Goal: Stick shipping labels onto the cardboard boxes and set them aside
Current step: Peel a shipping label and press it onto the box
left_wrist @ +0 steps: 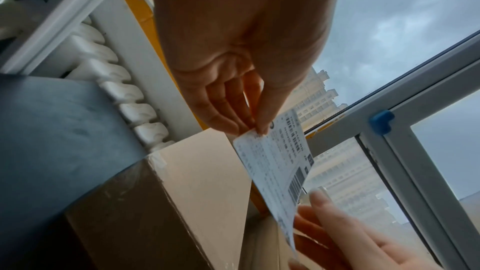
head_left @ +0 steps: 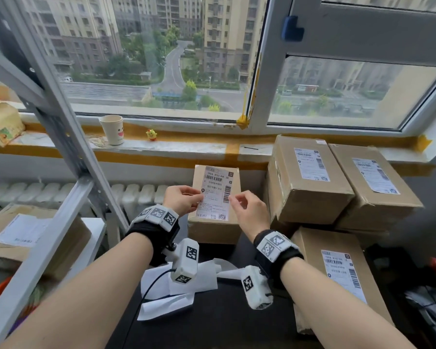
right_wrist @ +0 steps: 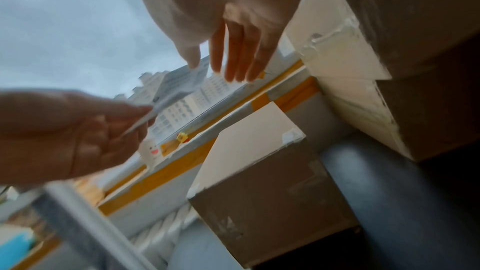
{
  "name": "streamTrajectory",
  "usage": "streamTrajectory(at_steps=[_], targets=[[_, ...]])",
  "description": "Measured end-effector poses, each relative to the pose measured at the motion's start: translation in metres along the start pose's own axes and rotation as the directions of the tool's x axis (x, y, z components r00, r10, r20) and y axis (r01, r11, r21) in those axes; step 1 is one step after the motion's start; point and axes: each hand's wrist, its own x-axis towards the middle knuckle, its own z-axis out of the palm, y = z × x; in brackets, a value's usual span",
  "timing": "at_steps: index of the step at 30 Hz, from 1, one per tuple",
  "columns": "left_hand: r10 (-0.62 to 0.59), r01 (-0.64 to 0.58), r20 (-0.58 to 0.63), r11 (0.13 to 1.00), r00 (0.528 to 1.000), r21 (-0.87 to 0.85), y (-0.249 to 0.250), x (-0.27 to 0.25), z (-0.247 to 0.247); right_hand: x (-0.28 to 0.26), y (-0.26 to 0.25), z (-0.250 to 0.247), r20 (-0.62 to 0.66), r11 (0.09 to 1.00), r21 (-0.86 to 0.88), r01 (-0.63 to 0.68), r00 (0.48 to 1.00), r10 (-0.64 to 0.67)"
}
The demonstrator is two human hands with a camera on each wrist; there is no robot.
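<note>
A plain cardboard box [head_left: 213, 230] stands on the dark table below the window sill. A white shipping label [head_left: 215, 192] hangs just above its top face. My left hand [head_left: 198, 199] pinches the label's left edge between thumb and fingers; the left wrist view shows that pinch [left_wrist: 257, 130] on the label [left_wrist: 280, 167] above the box [left_wrist: 194, 182]. My right hand [head_left: 234, 198] is at the label's right edge with its fingers straight. In the blurred right wrist view those fingers [right_wrist: 233, 59] are spread beside the label [right_wrist: 179, 85], not curled round it.
Three labelled boxes are stacked at the right [head_left: 310, 177] [head_left: 373, 182] [head_left: 337, 273]. Peeled backing papers [head_left: 176, 285] lie on the table [head_left: 212, 323] under my wrists. A metal shelf frame [head_left: 61, 147] with a box [head_left: 30, 235] stands left. A paper cup [head_left: 112, 129] sits on the sill.
</note>
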Motion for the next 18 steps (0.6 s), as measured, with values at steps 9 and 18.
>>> streamTrajectory(at_steps=[9,18], targets=[[-0.078,0.079,-0.038,0.996,0.996,0.042,-0.019,0.047,0.024,0.049,0.032,0.028,0.250,0.895,0.289,-0.339,0.929,0.271],[-0.073,0.093,-0.122,0.981,0.990,0.172,-0.028,0.077,0.036,0.078,0.042,0.044,0.256,0.927,0.120,-0.355,0.913,0.316]])
